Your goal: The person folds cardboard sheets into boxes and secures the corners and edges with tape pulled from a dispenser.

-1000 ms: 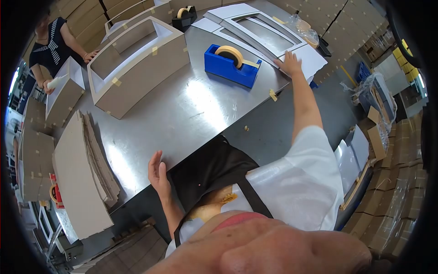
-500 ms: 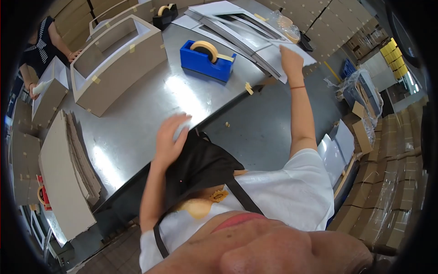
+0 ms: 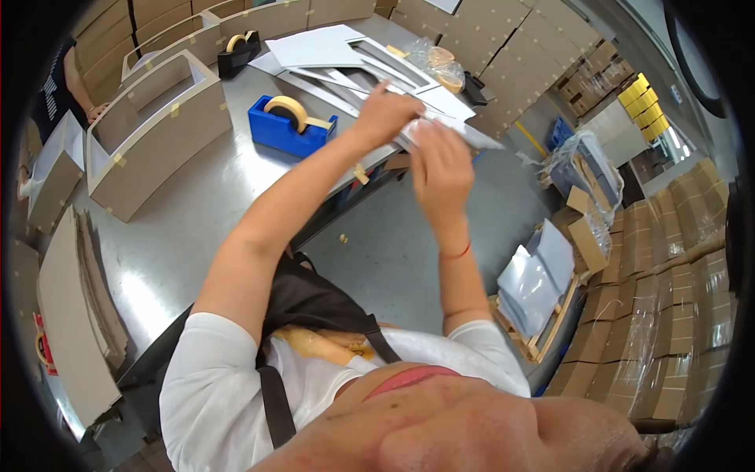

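Observation:
A pile of white cut-out board panels point(image 3: 314, 52) lies on the metal table, with window-like openings in several pieces. My left hand point(image 3: 387, 115) reaches across to the pile's near edge, its fingers bent against a white panel; their tips are partly hidden. Close beside it, my right hand point(image 3: 443, 161) has its fingers closed on the white panel's near edge point(image 3: 472, 135), slightly blurred. A blue tape dispenser point(image 3: 289, 134) with a yellowish roll stands left of my left forearm.
Curved grey board frames point(image 3: 169, 130) with tape pieces stand on the table point(image 3: 177, 252). A black tape dispenser point(image 3: 238, 57) sits behind. Grey board sheets point(image 3: 75, 315) lean at left, near a co-worker's hand point(image 3: 96, 112). Stacked cartons point(image 3: 629, 315) and a pallet point(image 3: 543, 334) are at right.
My left hand has moved from the table's front edge up to the panels. My right hand has drawn back toward me and left, beside it. The view has shifted right.

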A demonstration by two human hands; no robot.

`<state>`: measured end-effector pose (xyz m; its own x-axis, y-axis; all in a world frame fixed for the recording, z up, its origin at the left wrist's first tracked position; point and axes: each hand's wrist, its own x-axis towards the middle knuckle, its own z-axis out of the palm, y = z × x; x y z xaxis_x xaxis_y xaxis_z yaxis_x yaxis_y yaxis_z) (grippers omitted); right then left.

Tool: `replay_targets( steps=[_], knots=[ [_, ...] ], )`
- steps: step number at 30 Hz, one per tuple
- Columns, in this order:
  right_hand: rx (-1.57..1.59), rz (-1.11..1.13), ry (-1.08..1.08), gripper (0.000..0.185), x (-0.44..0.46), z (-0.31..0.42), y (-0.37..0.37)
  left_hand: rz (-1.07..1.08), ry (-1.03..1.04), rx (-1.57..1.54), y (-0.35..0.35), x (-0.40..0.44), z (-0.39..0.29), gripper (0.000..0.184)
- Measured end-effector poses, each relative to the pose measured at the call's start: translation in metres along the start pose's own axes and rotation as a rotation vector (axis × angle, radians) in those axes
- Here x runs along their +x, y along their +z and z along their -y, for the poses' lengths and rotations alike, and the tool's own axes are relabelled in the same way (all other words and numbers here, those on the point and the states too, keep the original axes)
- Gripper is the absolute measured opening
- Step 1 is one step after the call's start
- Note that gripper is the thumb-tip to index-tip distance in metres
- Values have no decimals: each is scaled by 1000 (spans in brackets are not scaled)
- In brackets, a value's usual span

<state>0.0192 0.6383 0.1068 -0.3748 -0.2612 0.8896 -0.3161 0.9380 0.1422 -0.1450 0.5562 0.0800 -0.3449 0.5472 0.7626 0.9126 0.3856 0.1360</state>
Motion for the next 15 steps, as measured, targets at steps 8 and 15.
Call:
replay_targets(
  steps=[8, 15],
  knots=[
    [1363, -22, 1167, 79, -33, -25, 128, -790, -456, -767, -194, 55, 21, 38],
    [1214, -164, 948, 115, 87, -5, 191, -1001, -77, -1344, -331, -98, -35, 28]
  ],
)
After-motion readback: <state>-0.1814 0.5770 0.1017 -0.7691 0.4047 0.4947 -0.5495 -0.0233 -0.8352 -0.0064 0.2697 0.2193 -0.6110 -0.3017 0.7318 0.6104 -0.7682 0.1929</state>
